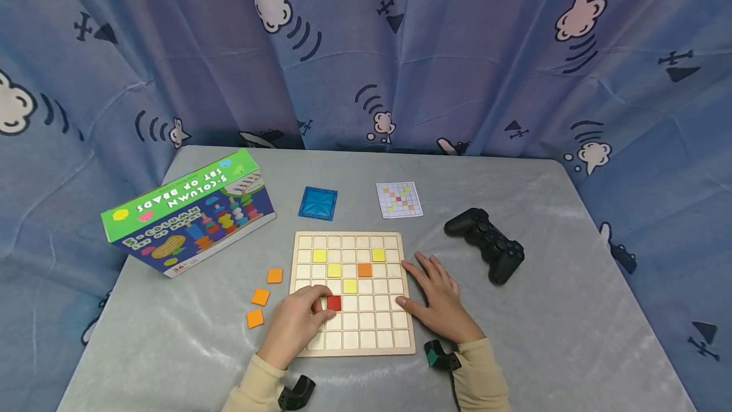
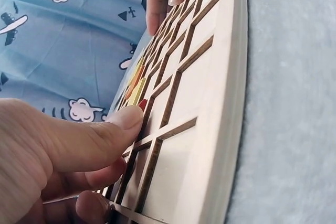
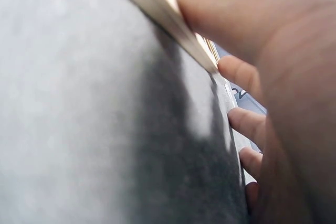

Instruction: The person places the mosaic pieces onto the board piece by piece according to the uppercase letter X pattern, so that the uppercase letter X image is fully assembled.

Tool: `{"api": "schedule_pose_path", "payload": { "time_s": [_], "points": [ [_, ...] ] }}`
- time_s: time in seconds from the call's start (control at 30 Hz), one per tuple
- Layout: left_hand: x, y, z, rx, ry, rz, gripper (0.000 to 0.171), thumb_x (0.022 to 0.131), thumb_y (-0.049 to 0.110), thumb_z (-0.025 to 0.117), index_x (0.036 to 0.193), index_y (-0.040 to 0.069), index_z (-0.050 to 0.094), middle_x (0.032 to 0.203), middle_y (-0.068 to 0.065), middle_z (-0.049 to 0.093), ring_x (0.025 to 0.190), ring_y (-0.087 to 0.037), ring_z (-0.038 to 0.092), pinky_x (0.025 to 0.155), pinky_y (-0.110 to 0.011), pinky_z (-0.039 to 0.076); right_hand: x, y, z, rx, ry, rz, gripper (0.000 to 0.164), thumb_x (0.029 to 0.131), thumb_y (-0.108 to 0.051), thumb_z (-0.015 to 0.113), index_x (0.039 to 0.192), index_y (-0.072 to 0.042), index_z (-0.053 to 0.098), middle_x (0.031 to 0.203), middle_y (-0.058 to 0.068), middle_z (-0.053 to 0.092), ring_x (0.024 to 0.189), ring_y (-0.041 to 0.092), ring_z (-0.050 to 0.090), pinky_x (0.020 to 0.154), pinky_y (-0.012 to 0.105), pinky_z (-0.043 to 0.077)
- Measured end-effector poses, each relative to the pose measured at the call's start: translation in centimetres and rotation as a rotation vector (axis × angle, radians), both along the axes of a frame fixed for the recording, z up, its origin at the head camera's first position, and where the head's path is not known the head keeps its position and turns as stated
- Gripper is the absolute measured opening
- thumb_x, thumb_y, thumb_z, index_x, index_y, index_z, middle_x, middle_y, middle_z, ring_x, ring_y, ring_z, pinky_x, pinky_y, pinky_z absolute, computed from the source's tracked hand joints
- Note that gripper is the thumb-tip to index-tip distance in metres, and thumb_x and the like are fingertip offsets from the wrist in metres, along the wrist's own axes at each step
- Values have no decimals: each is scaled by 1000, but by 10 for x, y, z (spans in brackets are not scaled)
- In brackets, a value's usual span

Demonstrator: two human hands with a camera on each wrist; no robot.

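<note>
l hand pinches red tile at its fingertips, w/ board right below; r hand, fingers loose, touches board's edge. tile cd sit crooked b/c l hand might nudge it letting go.

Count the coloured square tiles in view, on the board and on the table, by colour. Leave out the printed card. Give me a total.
Yellow tiles: 4, all on the wooden grid board
Orange tiles: 4, with 1 on the board and 3 on the table
Red tile: 1, on the board
Total: 9
</note>
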State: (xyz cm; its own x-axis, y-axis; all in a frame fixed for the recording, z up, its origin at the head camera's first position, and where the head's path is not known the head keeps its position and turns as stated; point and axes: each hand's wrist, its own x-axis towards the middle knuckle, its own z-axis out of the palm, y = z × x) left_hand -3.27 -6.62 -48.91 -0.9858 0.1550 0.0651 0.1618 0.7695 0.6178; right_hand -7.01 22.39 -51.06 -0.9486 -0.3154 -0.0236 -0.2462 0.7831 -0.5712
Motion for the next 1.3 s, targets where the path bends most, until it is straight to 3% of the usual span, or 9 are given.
{"api": "schedule_pose_path", "payload": {
  "time_s": [0.8,1.3],
  "points": [
    [0,1,1,12,-16,-9,29,73,20,83,97,16,67,66,10,45,56,-4,38,52,-19,32,1,0,2,-8,11,3,70,86,-47,66,147,-24,38,157,12,22,144,39,10,100,64,13],
    [-2,0,-1,22,-68,-7,33,74,20,83,102,16,67,67,11,48,56,-3,40,51,-19,33,0,0,1,-9,10,11,71,86,-48,66,147,-26,38,157,11,20,145,37,8,101,63,12]
  ]
}}
